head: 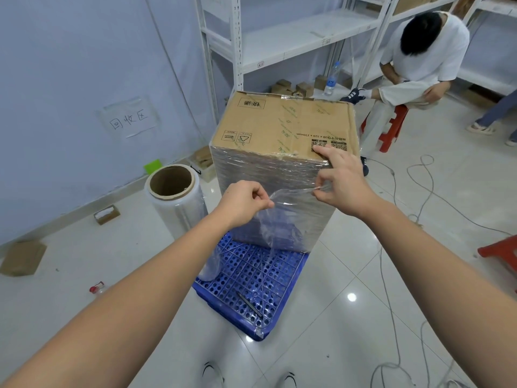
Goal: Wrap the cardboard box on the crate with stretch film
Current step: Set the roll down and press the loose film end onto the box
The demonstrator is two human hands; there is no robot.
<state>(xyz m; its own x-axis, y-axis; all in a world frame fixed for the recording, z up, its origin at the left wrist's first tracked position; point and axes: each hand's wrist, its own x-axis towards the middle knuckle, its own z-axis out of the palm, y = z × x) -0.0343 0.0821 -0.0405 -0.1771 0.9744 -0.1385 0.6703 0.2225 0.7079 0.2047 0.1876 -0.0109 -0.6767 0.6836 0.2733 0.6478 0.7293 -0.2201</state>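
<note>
Cardboard box (pixel 282 127) upright on blue crate (pixel 246 287), sides filmed; loose stretch film (pixel 282 217) pinched between left hand (pixel 243 201) and right hand (pixel 342 182) fingers.

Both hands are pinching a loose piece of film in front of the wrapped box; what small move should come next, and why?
Probably press the loose clear stretch film tail flat against the wrapped front of the brown cardboard box. The left hand and right hand pinch it stretched between them just off the box, whose sides already look film-covered, while the film roll stands apart on the floor beside the blue plastic crate.

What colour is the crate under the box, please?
Blue crate, perforated, seen in the head view.
</note>
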